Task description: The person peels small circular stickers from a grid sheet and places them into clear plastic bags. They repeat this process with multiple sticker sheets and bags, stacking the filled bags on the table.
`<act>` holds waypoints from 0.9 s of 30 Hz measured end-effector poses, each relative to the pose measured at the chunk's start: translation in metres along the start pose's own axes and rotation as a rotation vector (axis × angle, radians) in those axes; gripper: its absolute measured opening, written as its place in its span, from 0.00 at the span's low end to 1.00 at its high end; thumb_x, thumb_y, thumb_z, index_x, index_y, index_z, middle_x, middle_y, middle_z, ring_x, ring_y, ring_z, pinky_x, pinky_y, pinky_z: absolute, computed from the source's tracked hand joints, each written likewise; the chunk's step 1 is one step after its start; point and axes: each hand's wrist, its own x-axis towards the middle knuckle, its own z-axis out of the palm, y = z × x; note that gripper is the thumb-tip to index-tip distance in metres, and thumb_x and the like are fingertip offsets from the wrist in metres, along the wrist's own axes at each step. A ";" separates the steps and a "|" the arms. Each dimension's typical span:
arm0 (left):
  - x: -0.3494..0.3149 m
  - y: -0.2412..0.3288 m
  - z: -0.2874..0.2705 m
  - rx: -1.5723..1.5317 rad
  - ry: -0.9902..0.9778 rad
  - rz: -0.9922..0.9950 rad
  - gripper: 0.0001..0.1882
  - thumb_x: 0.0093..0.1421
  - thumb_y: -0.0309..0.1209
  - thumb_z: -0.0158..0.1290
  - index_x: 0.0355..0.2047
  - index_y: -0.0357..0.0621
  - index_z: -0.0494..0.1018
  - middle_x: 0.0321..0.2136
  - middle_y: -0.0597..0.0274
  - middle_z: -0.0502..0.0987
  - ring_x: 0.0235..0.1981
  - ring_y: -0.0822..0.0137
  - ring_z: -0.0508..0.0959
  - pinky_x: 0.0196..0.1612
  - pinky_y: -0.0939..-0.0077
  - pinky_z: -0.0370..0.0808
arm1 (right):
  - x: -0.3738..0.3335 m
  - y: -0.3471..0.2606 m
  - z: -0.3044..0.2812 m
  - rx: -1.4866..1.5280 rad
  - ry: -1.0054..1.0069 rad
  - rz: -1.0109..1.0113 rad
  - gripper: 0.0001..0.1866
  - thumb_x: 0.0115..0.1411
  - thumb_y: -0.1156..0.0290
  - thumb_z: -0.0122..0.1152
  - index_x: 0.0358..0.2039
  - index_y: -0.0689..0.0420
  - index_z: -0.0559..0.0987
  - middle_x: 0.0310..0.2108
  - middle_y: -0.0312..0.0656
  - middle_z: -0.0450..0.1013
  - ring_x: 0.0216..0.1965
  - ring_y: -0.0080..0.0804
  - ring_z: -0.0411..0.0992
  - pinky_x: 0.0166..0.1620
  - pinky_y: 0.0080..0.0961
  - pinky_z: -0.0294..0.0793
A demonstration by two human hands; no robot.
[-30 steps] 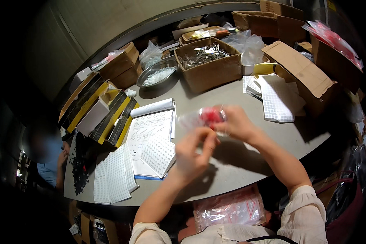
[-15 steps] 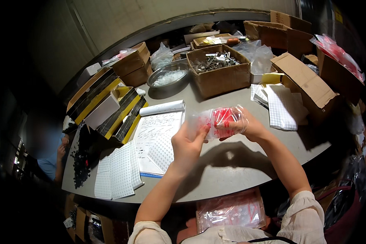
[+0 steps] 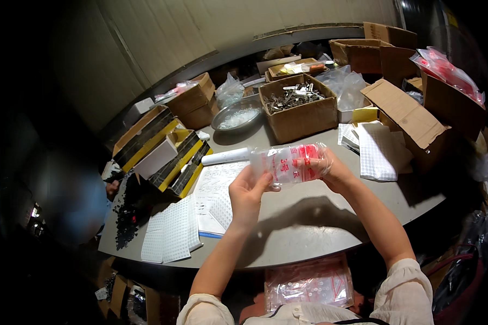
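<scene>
Over the table's near middle, both my hands hold clear plastic bags with red print [image 3: 287,164]. My left hand [image 3: 245,196] pinches the left end, thumb on top. At the other end, my right hand [image 3: 337,172] has its fingers closed around the bags, partly seen through the film, where the red looks denser. How many bags there are, I cannot tell. Below and left of them lies an open notebook [image 3: 205,184] with handwriting, and printed label sheets [image 3: 171,232] rest on and beside it.
A cardboard box of metal parts [image 3: 301,122] stands behind my hands, beside a round bowl of small clear pieces [image 3: 238,116]. Black-and-yellow boxes [image 3: 171,154] and loose black parts [image 3: 127,216] are at left. More label sheets [image 3: 378,151] lie right. Another person's hand [image 3: 113,188] shows at far left.
The bags are now stretched flatter between my hands, with more of the red print showing. The whole view has shifted slightly, so the table sits lower and further right.
</scene>
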 end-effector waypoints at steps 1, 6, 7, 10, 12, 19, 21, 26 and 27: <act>-0.004 0.004 0.002 0.029 0.013 0.022 0.15 0.67 0.23 0.54 0.52 0.29 0.73 0.42 0.53 0.81 0.40 0.67 0.81 0.40 0.70 0.83 | 0.001 0.001 0.000 -0.021 -0.011 0.028 0.22 0.52 0.61 0.76 0.44 0.60 0.81 0.37 0.37 0.79 0.38 0.24 0.77 0.42 0.26 0.78; -0.035 0.020 -0.002 0.108 -0.010 0.022 0.16 0.67 0.24 0.54 0.53 0.28 0.72 0.40 0.54 0.81 0.38 0.68 0.82 0.37 0.72 0.84 | 0.000 0.018 0.006 -0.075 -0.160 0.022 0.22 0.52 0.60 0.75 0.43 0.60 0.83 0.36 0.36 0.79 0.37 0.24 0.77 0.41 0.25 0.77; -0.041 0.023 -0.006 0.107 -0.011 0.008 0.16 0.67 0.24 0.54 0.53 0.28 0.72 0.38 0.54 0.81 0.36 0.68 0.82 0.35 0.72 0.84 | -0.002 0.021 0.007 -0.062 -0.177 0.021 0.22 0.53 0.60 0.74 0.44 0.60 0.83 0.36 0.37 0.80 0.38 0.24 0.77 0.42 0.25 0.77; -0.066 0.037 -0.028 0.140 -0.065 -0.291 0.15 0.67 0.26 0.55 0.51 0.29 0.72 0.33 0.56 0.81 0.28 0.70 0.82 0.29 0.75 0.82 | -0.002 0.032 0.008 -0.049 -0.232 0.034 0.23 0.53 0.60 0.72 0.44 0.62 0.82 0.37 0.39 0.80 0.38 0.25 0.77 0.43 0.26 0.76; -0.084 0.039 -0.040 0.177 -0.051 -0.350 0.14 0.67 0.27 0.56 0.48 0.31 0.73 0.29 0.58 0.81 0.24 0.71 0.81 0.26 0.77 0.80 | -0.001 0.041 0.012 -0.093 -0.266 0.099 0.23 0.54 0.60 0.71 0.46 0.62 0.81 0.39 0.39 0.79 0.39 0.26 0.77 0.44 0.28 0.76; -0.161 0.061 -0.097 0.254 0.224 -0.316 0.10 0.66 0.29 0.58 0.41 0.33 0.76 0.26 0.59 0.80 0.21 0.76 0.78 0.24 0.83 0.76 | -0.002 0.043 0.002 0.012 -0.243 0.211 0.17 0.55 0.66 0.67 0.43 0.57 0.77 0.35 0.35 0.77 0.36 0.24 0.75 0.42 0.30 0.76; -0.199 0.071 -0.128 0.171 0.402 -0.338 0.11 0.64 0.30 0.58 0.41 0.33 0.76 0.25 0.58 0.80 0.22 0.75 0.78 0.25 0.81 0.76 | -0.011 0.029 0.018 0.321 -0.057 0.186 0.20 0.59 0.54 0.61 0.43 0.58 0.78 0.36 0.39 0.78 0.31 0.27 0.76 0.35 0.31 0.79; -0.303 0.076 -0.185 -0.009 0.878 -0.301 0.12 0.63 0.31 0.58 0.43 0.34 0.76 0.27 0.58 0.79 0.25 0.73 0.78 0.30 0.79 0.76 | 0.005 0.062 -0.007 -0.387 -0.355 0.176 0.20 0.60 0.65 0.61 0.51 0.61 0.75 0.41 0.48 0.77 0.31 0.33 0.79 0.36 0.34 0.82; -0.330 0.071 -0.191 -0.055 0.986 -0.295 0.12 0.63 0.31 0.58 0.43 0.35 0.76 0.28 0.58 0.79 0.26 0.73 0.78 0.31 0.79 0.76 | 0.002 0.079 -0.011 -0.336 -0.268 0.187 0.21 0.59 0.66 0.62 0.52 0.61 0.74 0.41 0.47 0.78 0.33 0.32 0.79 0.37 0.32 0.81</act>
